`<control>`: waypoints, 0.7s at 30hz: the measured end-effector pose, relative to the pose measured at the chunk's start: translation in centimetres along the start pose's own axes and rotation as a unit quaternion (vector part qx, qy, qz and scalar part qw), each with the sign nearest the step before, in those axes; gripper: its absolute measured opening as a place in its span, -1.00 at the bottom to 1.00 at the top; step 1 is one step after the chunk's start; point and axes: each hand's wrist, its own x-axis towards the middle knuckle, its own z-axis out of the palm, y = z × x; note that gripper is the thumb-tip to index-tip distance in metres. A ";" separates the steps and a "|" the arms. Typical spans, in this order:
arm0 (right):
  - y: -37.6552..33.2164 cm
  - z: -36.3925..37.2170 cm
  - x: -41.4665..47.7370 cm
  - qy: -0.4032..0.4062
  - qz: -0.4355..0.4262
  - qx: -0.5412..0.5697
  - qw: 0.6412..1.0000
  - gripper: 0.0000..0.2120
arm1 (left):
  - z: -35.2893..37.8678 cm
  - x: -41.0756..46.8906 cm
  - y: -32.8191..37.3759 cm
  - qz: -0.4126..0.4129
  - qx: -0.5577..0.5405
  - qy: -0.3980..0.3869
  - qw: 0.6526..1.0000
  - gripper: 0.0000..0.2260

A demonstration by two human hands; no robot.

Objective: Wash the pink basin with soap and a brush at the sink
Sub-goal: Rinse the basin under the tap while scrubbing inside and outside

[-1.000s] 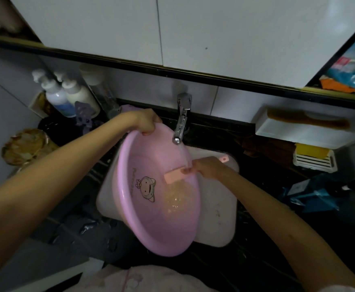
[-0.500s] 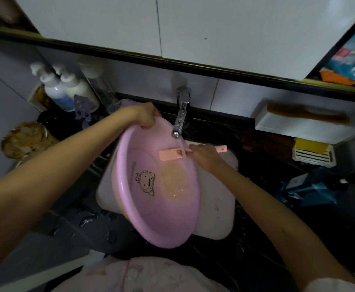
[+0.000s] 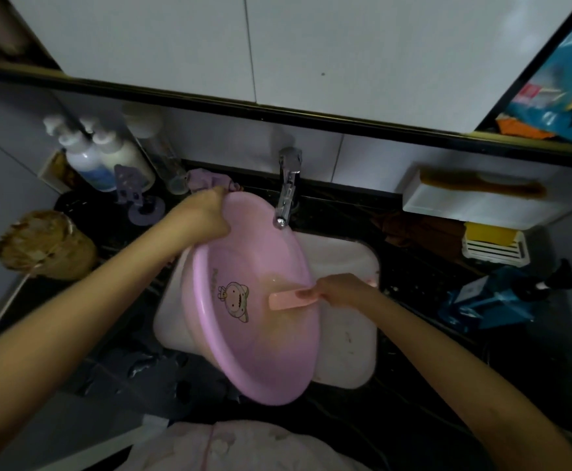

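- One dark counter (image 3: 424,273) spans the scene as we look down from head height, cluttered at both ends.
- Set into it, the white sink (image 3: 349,348) lies at centre, its right half showing bare.
- Over the sink's left half we see the pink basin (image 3: 261,355), tipped steeply so its open side faces right, its lower edge reaching past the sink's near side. A cartoon figure is printed on its inner wall.
- Two white pump bottles (image 3: 87,158) stand side by side at the counter's far left, against the wall.
- The left hand (image 3: 206,212) grips the basin's upper rim, fingers curled round the edge.
- The right hand (image 3: 342,290) reaches in over the basin's right rim, fingers wrapped tight around the brush handle.
- The chrome tap (image 3: 288,192) points down just above the basin's top edge.
- The pink brush (image 3: 286,299) lies crosswise inside the basin, its head against the inner wall, just right of the cartoon.
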 end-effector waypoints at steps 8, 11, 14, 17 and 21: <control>-4.8 -3.2 1.7 0.303 -0.348 -0.402 0.791 -0.49 | -0.3 -2.0 -1.5 0.035 -0.032 0.029 0.998 -0.40; -6.1 -3.9 2.0 0.311 -0.308 -0.490 0.754 -0.27 | -0.5 -1.3 -2.1 0.049 -0.045 0.027 0.997 -0.23; -6.3 -4.5 2.3 0.276 -0.327 -0.503 0.751 -0.25 | -0.8 -0.2 -2.7 0.041 -0.027 0.007 0.999 -0.30; -4.5 -4.0 3.0 0.256 -0.347 -0.505 0.747 -0.21 | -1.7 1.6 -2.2 0.042 -0.025 -0.048 0.998 -0.41; -3.4 -3.3 1.5 0.252 -0.355 -0.524 0.732 -0.34 | -2.3 3.9 0.0 0.071 0.008 -0.130 0.989 -0.42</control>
